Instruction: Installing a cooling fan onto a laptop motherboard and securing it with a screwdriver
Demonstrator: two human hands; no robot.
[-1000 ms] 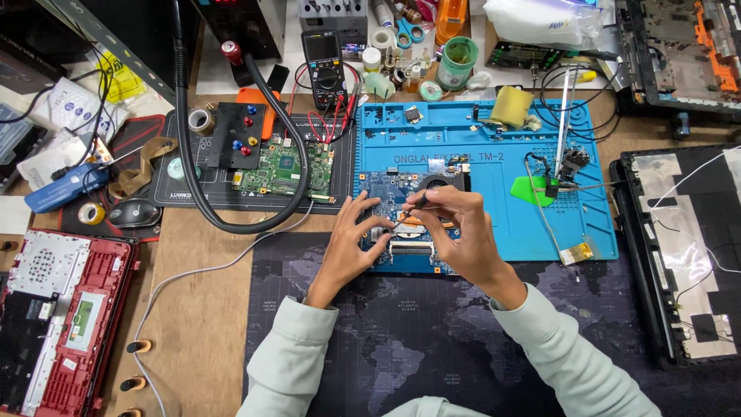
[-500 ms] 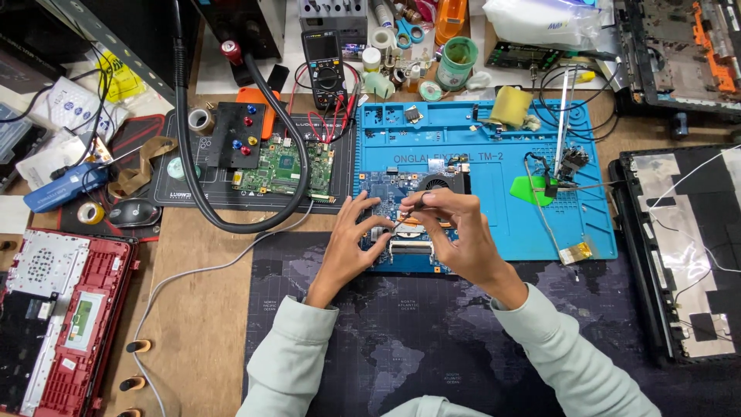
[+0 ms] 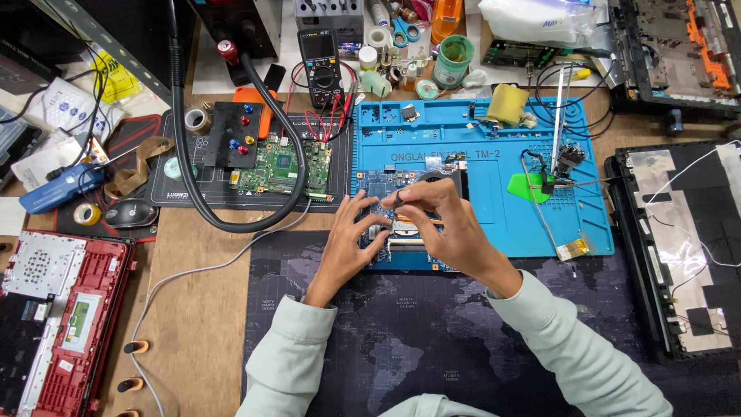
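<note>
Cluttered from edge to edge, our wooden table (image 3: 197, 309) carries a dark map-printed mat (image 3: 432, 347) in the lower middle of the frame and a blue work mat (image 3: 494, 201) just above it. On the seam between the two lies the blue circuit board (image 3: 378, 185) we are working on, mostly hidden under our hands.

Our left hand (image 3: 347, 243) rests spread on the board's left part, fingers apart and pressing lightly, steadying rather than gripping. Our right hand (image 3: 451, 224) has its grip closed — thumb and forefinger pinched on a thin dark tool (image 3: 400, 198) whose tip points down at the board's upper middle. Whether it is tweezers or a fine driver we cannot tell.

As for how far along things are, we judge the work to be somewhere in its middle. The laptop is already well apart: a red base shell (image 3: 58, 324) lies open at lower left, a black lid panel (image 3: 679, 247) with foil and loose wires sits at the right edge, and another stripped chassis (image 3: 671, 46) is at upper right. A second, green circuit board (image 3: 282, 166) waits on the black mat to the left — inside the loop of a thick black hose (image 3: 181, 147). A multimeter (image 3: 320, 66) stands at top centre.

What is left seems to be the fine work on the blue board itself; nothing shows reassembly begun.
</note>
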